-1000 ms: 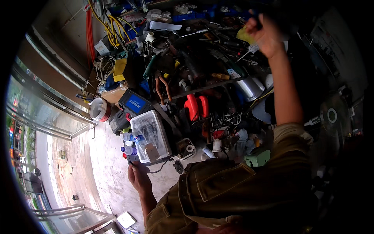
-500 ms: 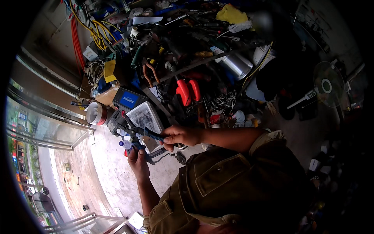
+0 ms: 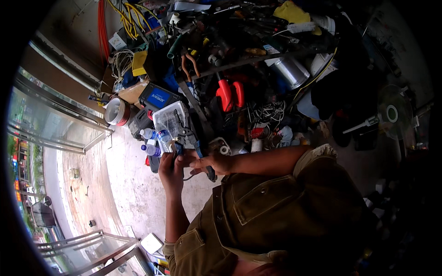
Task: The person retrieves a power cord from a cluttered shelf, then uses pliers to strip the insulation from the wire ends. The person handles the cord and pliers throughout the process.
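Blue-handled pliers (image 3: 198,148), showing against the near end of the clear tub (image 3: 169,116), sit in the right hand's (image 3: 218,163) closed grip, left hand (image 3: 171,167) bunched alongside, its hold unreadable; apparently two-handed tool work, the next move likely wanting steady fingers.

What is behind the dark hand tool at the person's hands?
The pale-rimmed box shows behind the dark hand tool. Whatever lies directly behind the tool is covered.
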Demonstrator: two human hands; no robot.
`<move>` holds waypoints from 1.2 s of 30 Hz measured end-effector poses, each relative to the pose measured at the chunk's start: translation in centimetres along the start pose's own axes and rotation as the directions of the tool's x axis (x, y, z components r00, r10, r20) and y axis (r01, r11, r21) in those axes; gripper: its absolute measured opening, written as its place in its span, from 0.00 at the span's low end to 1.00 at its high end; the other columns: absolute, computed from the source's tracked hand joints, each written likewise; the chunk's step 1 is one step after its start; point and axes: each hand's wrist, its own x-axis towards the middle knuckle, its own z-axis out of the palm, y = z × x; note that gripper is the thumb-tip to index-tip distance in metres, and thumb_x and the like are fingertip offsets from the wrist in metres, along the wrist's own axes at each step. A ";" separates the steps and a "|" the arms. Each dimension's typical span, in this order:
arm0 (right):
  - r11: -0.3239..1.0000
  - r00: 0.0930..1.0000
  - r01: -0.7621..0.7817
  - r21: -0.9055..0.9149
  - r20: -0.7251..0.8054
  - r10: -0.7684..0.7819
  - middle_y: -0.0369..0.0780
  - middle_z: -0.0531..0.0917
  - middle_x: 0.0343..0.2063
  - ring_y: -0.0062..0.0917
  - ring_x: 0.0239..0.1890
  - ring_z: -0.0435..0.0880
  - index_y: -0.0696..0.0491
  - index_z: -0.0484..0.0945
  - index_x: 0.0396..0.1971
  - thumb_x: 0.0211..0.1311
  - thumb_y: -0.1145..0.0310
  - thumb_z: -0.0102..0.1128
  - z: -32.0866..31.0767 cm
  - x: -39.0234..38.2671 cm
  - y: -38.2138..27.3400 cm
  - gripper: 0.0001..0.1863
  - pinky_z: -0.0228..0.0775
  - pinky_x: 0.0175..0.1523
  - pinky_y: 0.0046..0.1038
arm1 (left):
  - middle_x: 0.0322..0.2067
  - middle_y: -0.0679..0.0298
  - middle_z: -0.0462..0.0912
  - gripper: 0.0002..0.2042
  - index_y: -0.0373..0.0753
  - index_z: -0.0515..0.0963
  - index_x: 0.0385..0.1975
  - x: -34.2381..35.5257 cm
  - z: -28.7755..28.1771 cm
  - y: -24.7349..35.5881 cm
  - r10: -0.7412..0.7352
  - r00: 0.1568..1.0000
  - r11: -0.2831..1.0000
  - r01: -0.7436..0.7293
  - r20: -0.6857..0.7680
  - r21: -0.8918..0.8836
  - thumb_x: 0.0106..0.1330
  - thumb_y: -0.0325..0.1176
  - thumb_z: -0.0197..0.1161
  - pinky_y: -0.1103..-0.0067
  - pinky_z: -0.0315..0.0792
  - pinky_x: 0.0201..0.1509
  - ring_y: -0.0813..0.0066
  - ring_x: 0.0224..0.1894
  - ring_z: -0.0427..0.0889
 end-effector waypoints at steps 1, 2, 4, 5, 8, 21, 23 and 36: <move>1.000 1.000 0.007 -0.015 0.016 -0.007 0.30 0.69 0.54 0.17 0.53 0.66 0.46 0.57 0.63 0.57 0.63 0.55 0.3 -0.2 -0.5 0.32 0.60 0.52 0.28 | 0.28 0.65 0.70 0.09 0.28 0.74 0.32 -0.2 0.1 -0.6 -0.057 0.998 0.998 0.057 -0.018 -0.013 0.63 0.29 0.57 0.85 0.62 0.33 0.79 0.29 0.68; 0.996 1.000 -0.001 -0.086 -0.003 0.001 0.30 0.68 0.56 0.19 0.55 0.65 0.47 0.56 0.63 0.57 0.60 0.56 0.1 -0.2 -0.3 0.33 0.60 0.52 0.29 | 0.28 0.65 0.70 0.09 0.28 0.74 0.33 -0.2 0.1 -0.8 -0.059 0.998 0.998 0.059 -0.011 0.003 0.63 0.30 0.57 0.84 0.62 0.32 0.79 0.29 0.67; 0.974 0.998 -0.024 -0.224 0.045 0.035 0.33 0.68 0.56 0.21 0.55 0.65 0.47 0.57 0.62 0.57 0.56 0.57 0.3 -0.7 -1.5 0.34 0.60 0.52 0.29 | 0.25 0.67 0.68 0.09 0.30 0.73 0.34 -0.1 0.3 -1.3 0.003 1.000 0.999 -0.003 0.005 0.052 0.64 0.31 0.56 0.84 0.59 0.29 0.82 0.27 0.64; 0.951 0.997 -0.070 -0.302 0.019 0.079 0.35 0.68 0.55 0.22 0.54 0.66 0.49 0.58 0.61 0.57 0.53 0.56 0.4 -1.2 -2.4 0.34 0.60 0.51 0.29 | 0.24 0.68 0.67 0.09 0.31 0.73 0.34 -0.5 0.2 -1.7 -0.050 0.999 0.999 0.050 0.018 0.017 0.65 0.32 0.55 0.85 0.58 0.28 0.83 0.26 0.63; 0.795 0.994 0.039 -0.605 -0.061 -0.095 0.41 0.70 0.53 0.25 0.53 0.71 0.55 0.59 0.60 0.60 0.51 0.54 -2.5 -1.9 -7.7 0.33 0.63 0.52 0.27 | 0.21 0.72 0.64 0.09 0.35 0.71 0.32 -1.9 -0.5 -2.5 -0.164 0.986 0.985 0.165 0.031 -0.044 0.67 0.34 0.52 0.85 0.55 0.26 0.86 0.24 0.59; -0.255 0.416 -0.766 -0.589 -0.152 -0.897 0.46 0.77 0.46 0.39 0.49 0.76 0.47 0.72 0.52 0.58 0.55 0.53 -29.4 -15.2 -41.5 0.22 0.66 0.53 0.35 | 0.15 0.76 0.62 0.14 0.36 0.72 0.31 -3.3 -2.1 -3.7 -0.360 0.924 0.919 0.328 -0.129 -0.217 0.68 0.42 0.49 0.88 0.50 0.17 0.91 0.17 0.57; -0.184 0.443 -0.751 -0.634 -0.277 -0.852 0.48 0.76 0.48 0.42 0.51 0.74 0.47 0.71 0.53 0.58 0.55 0.53 -31.6 -14.2 -42.0 0.24 0.65 0.54 0.36 | 0.16 0.77 0.62 0.14 0.35 0.72 0.31 -3.1 -2.1 -4.0 -0.387 0.914 0.912 0.360 -0.126 -0.196 0.68 0.41 0.51 0.88 0.50 0.20 0.91 0.19 0.57; -0.529 0.604 -0.797 -0.293 -0.408 -0.684 0.47 0.76 0.47 0.40 0.50 0.74 0.50 0.73 0.49 0.54 0.63 0.56 -32.9 -12.4 -47.4 0.21 0.65 0.54 0.37 | 0.17 0.79 0.61 0.11 0.36 0.73 0.31 -4.6 -3.1 -4.5 -0.494 0.843 0.849 0.417 -0.210 -0.325 0.68 0.38 0.52 0.89 0.48 0.21 0.92 0.19 0.55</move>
